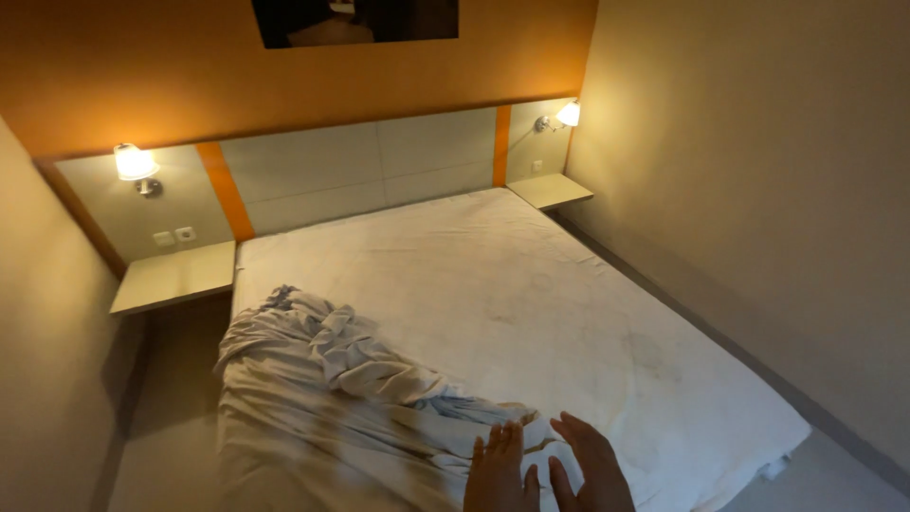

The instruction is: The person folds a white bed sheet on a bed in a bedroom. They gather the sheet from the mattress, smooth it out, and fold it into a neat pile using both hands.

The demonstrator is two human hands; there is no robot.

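Seen from the foot of a bed (531, 294), looking down its length toward the headboard at 12 o'clock. At 6 o'clock, low in the frame: left hand (498, 471) and right hand (592, 465), side by side and nearly touching, both flat with fingers spread, palms down, gripping nothing. Under and just ahead of the fingertips: the near end of a crumpled white sheet (351, 379), bunched into a long twisted ridge running from the hands toward 10 o'clock and spilling over the left edge of the mattress. Whether the palms press into the cloth or hover just above it: cannot tell. Across the rest of the mattress, toward 1 and 3 o'clock: bare off-white cover, smooth, with faint darker marks. At 12 o'clock: pale padded headboard (379, 171) crossed by two orange vertical stripes, an orange wall above it, the lower edge of a dark picture (355, 21) at the very top. At 10 o'clock: lit wall lamp (136, 166) over a small pale bedside shelf (175, 275). At 1 o'clock: second lit lamp (566, 116) over a matching shelf (550, 190). Along the right, from 1 to 4 o'clock: plain beige wall, close to the bed.
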